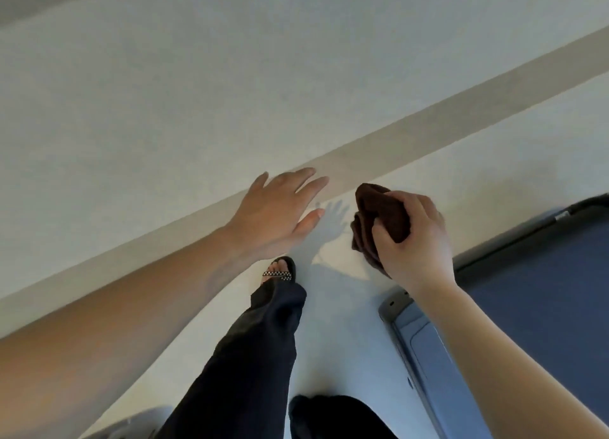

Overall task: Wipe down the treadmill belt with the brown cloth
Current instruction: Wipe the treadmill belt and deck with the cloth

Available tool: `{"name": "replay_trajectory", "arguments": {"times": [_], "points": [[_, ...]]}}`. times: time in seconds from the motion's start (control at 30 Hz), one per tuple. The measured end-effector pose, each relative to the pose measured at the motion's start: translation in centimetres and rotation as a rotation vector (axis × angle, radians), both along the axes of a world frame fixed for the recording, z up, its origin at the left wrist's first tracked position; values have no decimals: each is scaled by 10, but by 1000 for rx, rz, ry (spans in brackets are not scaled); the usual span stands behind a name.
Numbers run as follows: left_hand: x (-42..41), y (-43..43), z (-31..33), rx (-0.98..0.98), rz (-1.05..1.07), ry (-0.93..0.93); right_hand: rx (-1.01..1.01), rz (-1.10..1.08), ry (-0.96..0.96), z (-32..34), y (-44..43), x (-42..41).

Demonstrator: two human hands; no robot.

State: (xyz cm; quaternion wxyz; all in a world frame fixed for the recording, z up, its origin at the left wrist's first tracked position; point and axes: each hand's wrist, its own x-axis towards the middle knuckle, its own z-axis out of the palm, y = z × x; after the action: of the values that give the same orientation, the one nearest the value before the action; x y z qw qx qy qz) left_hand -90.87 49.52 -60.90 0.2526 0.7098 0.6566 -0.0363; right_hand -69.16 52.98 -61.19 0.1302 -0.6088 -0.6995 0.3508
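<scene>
Squeezing one brown cloth (379, 221) in a bunch, the right hand (415, 237) keeps its grip tight, likely so the cloth stays ready to wipe. One treadmill belt (540, 293) lies below and right of that grip, not touched yet. Out to the left, the left hand (276, 211) is spread flat and empty, maybe for balance.

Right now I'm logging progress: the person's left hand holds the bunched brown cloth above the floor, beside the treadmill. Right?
Wrong hand. The head view shows the right hand holding the bunched brown cloth above the floor, beside the treadmill; the left hand is open and empty.
</scene>
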Motion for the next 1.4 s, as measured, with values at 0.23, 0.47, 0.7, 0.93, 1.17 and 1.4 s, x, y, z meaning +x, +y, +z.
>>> {"name": "replay_trajectory", "arguments": {"times": [0.23, 0.47, 0.7, 0.93, 1.17, 1.4], "points": [[-85, -50, 193, -60, 304, -55, -61, 218, -22, 195, -6, -113], [-129, -79, 317, 4, 490, -16, 67, 398, 54, 318, -2, -168], [-90, -80, 360, 25, 642, -21, 149, 510, 135, 352, 16, -168], [-53, -130, 371, 56, 1026, -32, 64, 780, 116, 342, 6, -175], [-21, -245, 372, 23, 1399, 4, 54, 1201, 148, 345, -87, -210], [17, -376, 364, 2, 1694, -25, 49, 1480, 159, 342, -217, -228]]}}
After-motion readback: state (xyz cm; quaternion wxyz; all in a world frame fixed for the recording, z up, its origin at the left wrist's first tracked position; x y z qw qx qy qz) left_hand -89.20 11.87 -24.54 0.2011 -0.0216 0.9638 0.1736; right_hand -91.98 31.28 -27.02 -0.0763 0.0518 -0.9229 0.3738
